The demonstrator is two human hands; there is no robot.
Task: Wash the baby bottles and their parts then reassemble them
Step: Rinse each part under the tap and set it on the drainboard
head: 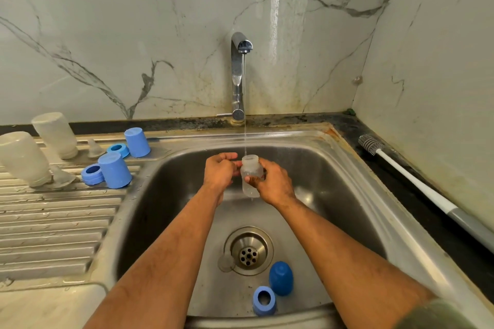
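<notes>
A marble-patterned wall point(133, 35) stands behind a stainless steel sink point(347, 168) with a ribbed draining board point(53, 222) on its left side. From the chrome tap point(238, 75) at the back edge a thin stream of water point(244, 115) falls into a small clear plastic baby bottle point(250, 176), held upright over the middle of the basin. The right hand point(272, 184) grips the bottle body with curled fingers; the left hand point(219, 171) has curled fingers at the bottle's neck, pinching it near the rim.

On the basin floor near the front edge lie a dark blue dome cap point(281, 278) and a blue screw ring point(264, 300), just beside each other — a clear teat point(226, 262) rests at the left of the drain point(248, 251).

At the back of the draining board two frosted bottles point(24, 157) stand upside down, with two light blue caps point(115, 169), two blue rings point(92, 173) and two clear teats point(62, 176) near them. A white-handled bottle brush point(401, 168) lies on the dark counter point(454, 243) at the right of the sink.
</notes>
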